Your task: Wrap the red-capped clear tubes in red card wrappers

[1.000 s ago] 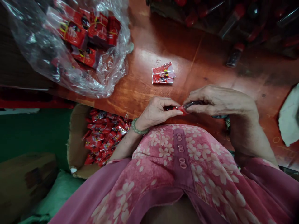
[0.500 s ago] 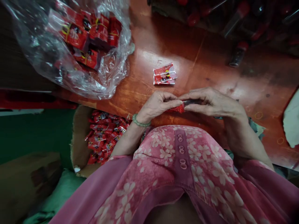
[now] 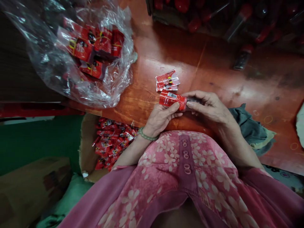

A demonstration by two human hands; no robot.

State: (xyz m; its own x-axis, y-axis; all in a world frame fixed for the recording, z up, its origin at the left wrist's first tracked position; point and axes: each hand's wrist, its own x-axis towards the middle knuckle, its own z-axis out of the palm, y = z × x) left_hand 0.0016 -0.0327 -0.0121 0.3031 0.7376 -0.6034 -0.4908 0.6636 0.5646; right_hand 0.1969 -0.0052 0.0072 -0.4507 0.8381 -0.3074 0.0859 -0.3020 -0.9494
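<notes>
We had the red-sleeved bottle (image 3: 171,100) held level over the worktop (image 3: 213,68), just beside the flat red packets (image 3: 167,80). Left hand (image 3: 161,118) had its fingers (image 3: 174,109) clenched round the sleeve; right hand (image 3: 209,107) pinched the dark end (image 3: 193,100), both grasping, no slack. Our call: a light, even pinch at both ends was the right technique, keeping the sleeve square and uncreased with the barcode facing up

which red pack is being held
The barcoded red tube, held in both hands; the other packets lie in the plastic bag, the cardboard box or on the table.
</notes>
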